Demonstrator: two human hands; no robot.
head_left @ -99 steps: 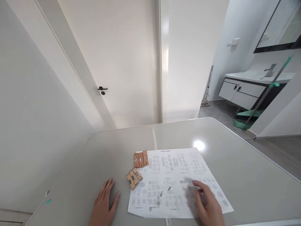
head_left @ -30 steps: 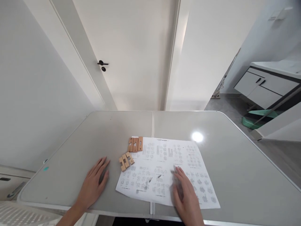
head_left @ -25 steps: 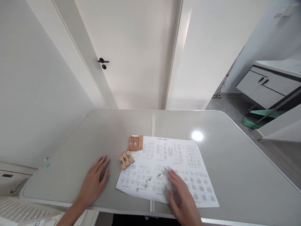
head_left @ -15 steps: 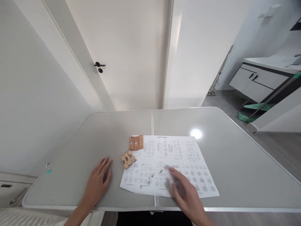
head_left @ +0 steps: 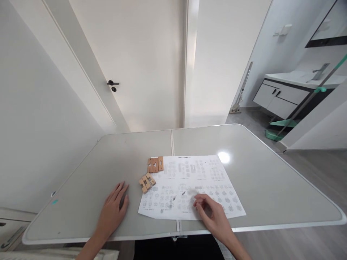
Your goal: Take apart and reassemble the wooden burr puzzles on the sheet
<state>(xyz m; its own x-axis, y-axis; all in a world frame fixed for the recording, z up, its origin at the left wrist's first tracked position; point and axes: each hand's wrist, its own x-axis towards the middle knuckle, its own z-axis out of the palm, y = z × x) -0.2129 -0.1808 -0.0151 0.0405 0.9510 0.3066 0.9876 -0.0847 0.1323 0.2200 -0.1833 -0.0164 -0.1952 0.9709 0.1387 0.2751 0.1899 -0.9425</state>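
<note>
My left hand [head_left: 112, 213] lies palm down on the table, left of the wooden pieces, its fingers stretched out and holding nothing. Over the lower right part of a large printed sheet [head_left: 169, 168] is my right hand [head_left: 213, 213], fingers curled in toward the thumb; I see nothing in them. Three small notched wooden blocks [head_left: 148, 182] sit side by side at the sheet's left edge. Just above them, three more flat wooden pieces [head_left: 155, 164] with cut-outs form a row over its upper left corner. Rows of small grey drawings cover the sheet.
The grey folding table [head_left: 89, 187] has a seam down its middle and a pale metal rim. Beyond it stand a white door [head_left: 146, 65] and walls. Off to the right are a sink cabinet [head_left: 279, 95], a mop [head_left: 241, 94] and a green dustpan [head_left: 273, 135].
My right hand has drawn its fingers and thumb together from a spread pose, staying over the sheet. My left hand and the wooden pieces rest as before. The view has shifted slightly right.
</note>
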